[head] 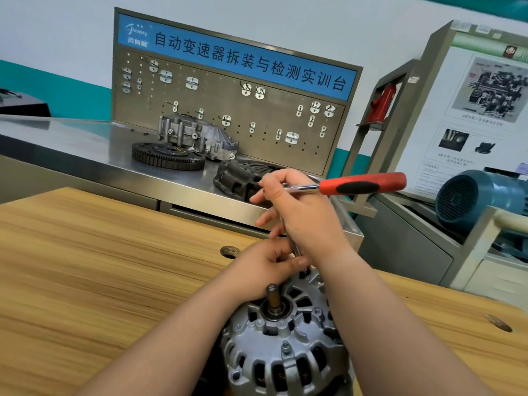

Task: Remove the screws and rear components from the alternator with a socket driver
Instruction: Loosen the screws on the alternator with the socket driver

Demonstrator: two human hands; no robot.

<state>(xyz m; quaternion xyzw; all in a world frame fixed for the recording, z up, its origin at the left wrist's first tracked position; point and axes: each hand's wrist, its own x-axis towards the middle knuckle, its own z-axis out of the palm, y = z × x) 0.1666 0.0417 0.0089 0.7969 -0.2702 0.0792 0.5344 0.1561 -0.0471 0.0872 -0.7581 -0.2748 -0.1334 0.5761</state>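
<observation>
A silver metal alternator (285, 347) with slots all round sits on the pale wooden desk (100, 267), near the front edge, with its short middle shaft pointing up. The left hand (265, 267) is curled tight on the alternator's far rim. Just above it, the right hand (303, 212) is wrapped round the shiny bar of a red and black handled socket driver (363, 184), whose handle sticks out to the right. Behind them, a black toothed ring (168, 158) and a grey metal casing (194, 135) lie on a shiny steel desk (85, 144).
</observation>
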